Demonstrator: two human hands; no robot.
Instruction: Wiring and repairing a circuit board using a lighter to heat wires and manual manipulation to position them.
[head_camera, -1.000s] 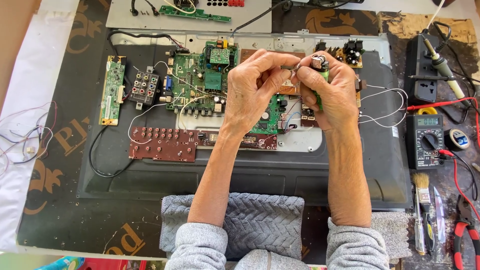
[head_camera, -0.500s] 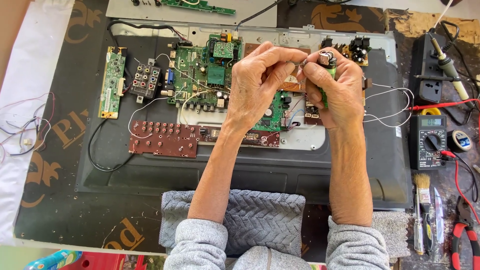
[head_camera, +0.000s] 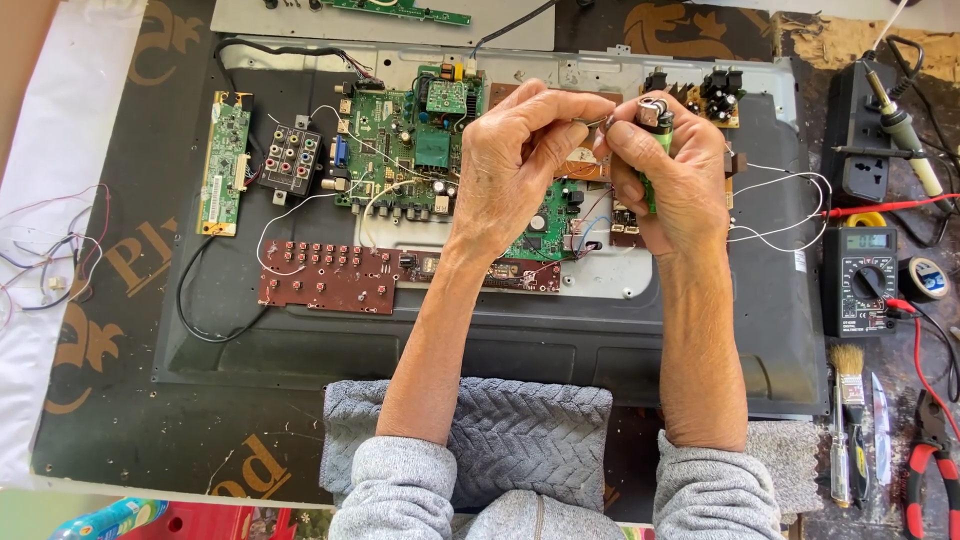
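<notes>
here, the right hand (head_camera: 672, 180) holds a green lighter (head_camera: 655, 130) upright, its long axis running near vertical in the picture, metal head toward the far edge of the opened flat screen chassis (head_camera: 500, 340). the fingers (head_camera: 640, 150) are wrapped closed around the lighter's body, with only the head and a strip of green showing. the left hand (head_camera: 520, 165) is just beside it, its fingertips pinched closed on a thin wire (head_camera: 598, 122) whose end points at the lighter's head; whether the two touch is too small to tell. both hands hover above the green main circuit board (head_camera: 410, 150), over its right part.

a narrow green board (head_camera: 226, 165) lies upright at the left, and a dark red button board (head_camera: 330, 278) lies lengthwise below the main one. on the tabletop at the right sit a black multimeter (head_camera: 860, 280) with a yellow-edged top, a black power strip (head_camera: 860, 140), a small brush (head_camera: 848, 375) and red-handled pliers (head_camera: 925, 470). the dark mat (head_camera: 120, 330) under the chassis carries large tan lettering at the left. a grey knitted cloth (head_camera: 520, 430) lies under the forearms.
</notes>
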